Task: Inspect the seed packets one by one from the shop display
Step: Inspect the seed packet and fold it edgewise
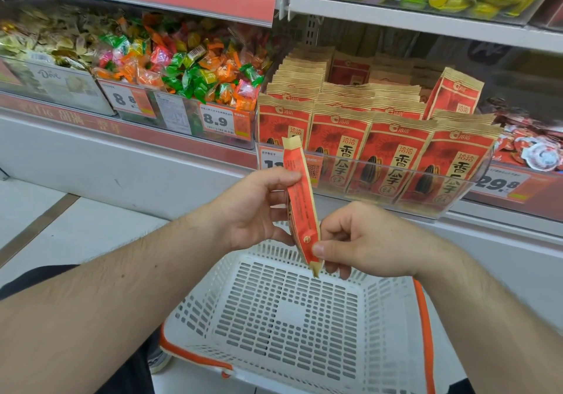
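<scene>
- The left hand and the right hand hold one red seed packet edge-on, above a white basket.
- The left hand grips its upper part; the right hand pinches its lower end.
- Behind, more seed packets stand upright in a clear display tray.
- Wrapped candies fill the bin to the left.

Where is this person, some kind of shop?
Most likely a grocery shop or supermarket aisle: shelves carry price tags, a clear bin holds rows of seed packets, wrapped sweets sit beside them, and a white shopping basket waits below.
</scene>
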